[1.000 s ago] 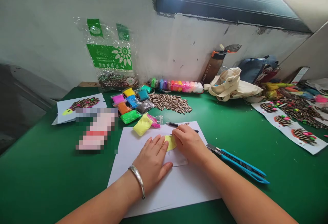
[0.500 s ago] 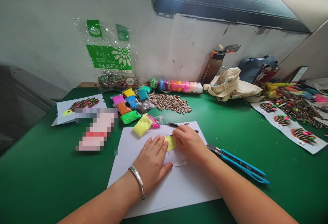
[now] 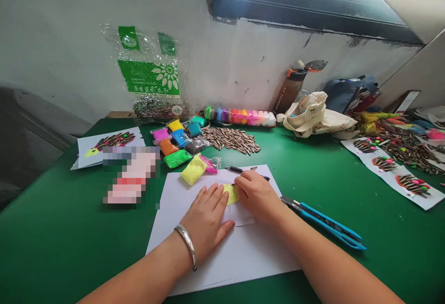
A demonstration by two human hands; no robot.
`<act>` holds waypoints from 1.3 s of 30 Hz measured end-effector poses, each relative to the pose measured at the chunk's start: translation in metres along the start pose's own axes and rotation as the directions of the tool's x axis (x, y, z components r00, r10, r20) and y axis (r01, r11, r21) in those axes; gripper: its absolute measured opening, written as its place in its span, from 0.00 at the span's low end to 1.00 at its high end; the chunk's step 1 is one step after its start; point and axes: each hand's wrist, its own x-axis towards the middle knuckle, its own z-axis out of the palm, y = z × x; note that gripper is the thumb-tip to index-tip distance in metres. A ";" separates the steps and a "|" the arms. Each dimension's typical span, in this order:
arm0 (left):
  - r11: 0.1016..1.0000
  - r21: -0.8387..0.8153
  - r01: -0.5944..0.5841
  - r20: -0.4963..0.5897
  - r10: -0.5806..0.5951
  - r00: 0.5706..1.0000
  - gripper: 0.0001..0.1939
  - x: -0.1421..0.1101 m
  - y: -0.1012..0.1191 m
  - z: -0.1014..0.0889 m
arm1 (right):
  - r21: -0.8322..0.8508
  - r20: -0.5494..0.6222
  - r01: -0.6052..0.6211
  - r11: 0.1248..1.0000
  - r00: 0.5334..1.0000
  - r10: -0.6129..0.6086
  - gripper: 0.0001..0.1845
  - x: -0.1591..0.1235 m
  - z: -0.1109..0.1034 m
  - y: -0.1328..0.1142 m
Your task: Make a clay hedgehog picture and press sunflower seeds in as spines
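Green tabletop bench (image 3: 86,243) beneath, the head view shows a flat, wide left grip (image 3: 206,213) bracing white paper (image 3: 257,254), the narrow right grip (image 3: 260,196) pinching a small dark sliver (image 3: 233,184) at the thin rounded yellow patch (image 3: 231,196) between them, where light pressure should suit best.

The left wrist (image 3: 180,252), lower centre-left of the frame, bears a silver-coloured bangle (image 3: 188,243), a curved, shiny band with faint surface patterning, while the left hand (image 3: 206,216), right hand (image 3: 260,197), left forearm (image 3: 141,280) and right forearm (image 3: 330,264) are bare.
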 end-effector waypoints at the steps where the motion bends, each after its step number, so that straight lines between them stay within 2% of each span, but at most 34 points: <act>1: 1.000 0.004 0.000 -0.001 0.000 1.000 0.27 0.000 0.000 0.000 | 0.006 -0.003 0.002 1.000 1.000 -0.002 0.14 0.000 0.000 0.000; 7: 1.000 0.002 0.001 -0.013 -0.001 1.000 0.27 0.000 0.000 0.001 | 0.051 -0.022 -0.020 0.999 1.000 0.021 0.13 0.000 -0.002 -0.002; 12: 0.999 -0.033 0.006 -0.051 -0.008 0.999 0.27 -0.002 -0.001 0.005 | 0.013 -0.009 0.009 1.000 1.000 -0.009 0.13 0.002 0.002 -0.006; 17: 1.000 -0.026 0.003 -0.038 -0.004 0.999 0.27 -0.001 -0.001 0.003 | 0.029 0.000 -0.056 0.998 0.998 0.056 0.13 0.002 0.005 -0.005; 22: 1.000 -0.006 0.003 -0.008 -0.003 1.000 0.27 0.000 -0.001 0.001 | 0.037 -0.009 -0.070 0.997 0.997 0.070 0.14 0.002 0.005 -0.004; 30: 1.000 -0.024 0.000 -0.029 -0.001 1.000 0.27 -0.002 -0.002 0.003 | 0.263 -0.056 -0.142 0.954 0.985 0.162 0.10 0.001 -0.003 -0.003; 35: 1.000 -0.006 -0.010 0.002 0.010 1.000 0.27 0.000 -0.001 -0.001 | 0.294 0.012 -0.186 0.937 0.981 0.191 0.09 0.001 -0.003 0.003; 39: 1.000 -0.007 0.001 -0.005 -0.001 1.000 0.27 0.000 0.001 -0.002 | 0.282 0.046 -0.166 0.945 0.986 0.160 0.09 0.000 -0.002 0.003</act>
